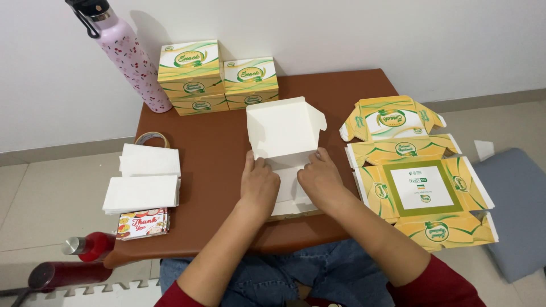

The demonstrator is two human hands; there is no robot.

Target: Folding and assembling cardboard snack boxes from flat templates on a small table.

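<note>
Squarely mid-fold: pressing a white cardboard box blank (284, 153) flat against the brown table (216, 170), creasing where the raised panel meets the part under the palms. Lies at the table's centre, just in front of the torso, long axis running from the near edge away toward the wall; far panel tilted up, its tabbed end pointing at the stacked yellow-green finished boxes (219, 77) behind. Flanked on the right by a pile of flat printed blanks (421, 182) overhanging the table edge, on the left by stacks of white paper sheets (145, 182), a tape roll (152, 138) and small printed cards (142, 223).

Left hand (259, 185) and right hand (321, 177) both spread flat, fingers extended, side by side, clamped on nothing, only bearing down. Next move probably calls for thumbs sliding outward along the crease, then lifting the side flaps.
</note>
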